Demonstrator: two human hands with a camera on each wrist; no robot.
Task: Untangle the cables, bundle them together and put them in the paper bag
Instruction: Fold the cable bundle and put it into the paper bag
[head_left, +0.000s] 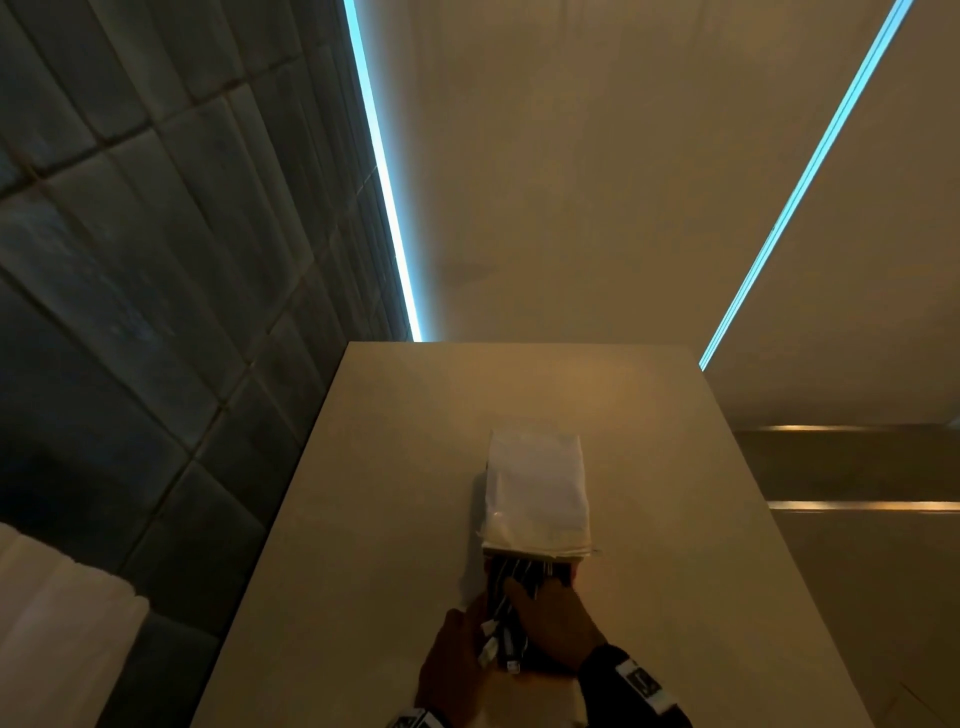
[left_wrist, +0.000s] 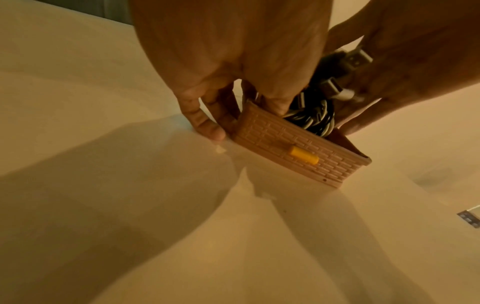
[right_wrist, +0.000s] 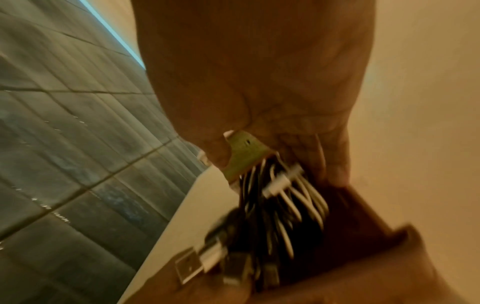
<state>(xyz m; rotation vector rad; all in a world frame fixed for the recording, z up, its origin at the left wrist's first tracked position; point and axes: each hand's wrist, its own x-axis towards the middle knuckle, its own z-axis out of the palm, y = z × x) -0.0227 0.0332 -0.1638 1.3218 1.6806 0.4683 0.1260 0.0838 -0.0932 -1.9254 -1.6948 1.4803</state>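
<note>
A pale beige table (head_left: 405, 467) with a smooth top stands against a dark grey tiled wall (head_left: 130, 260) on the left side. Above, a beige ceiling (head_left: 597, 156) carries two thin light strips (head_left: 387, 182) that glow blue. At the lower left corner there is a white folded cloth (head_left: 47, 623), near the wall and apart from the table.

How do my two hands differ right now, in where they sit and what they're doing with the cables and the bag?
The left hand holds the bag's mouth edge; the right hand grips the cable bundle. The left sits nearer me, the right reaches closer to the opening. Both meet at the bag's mouth.
</note>
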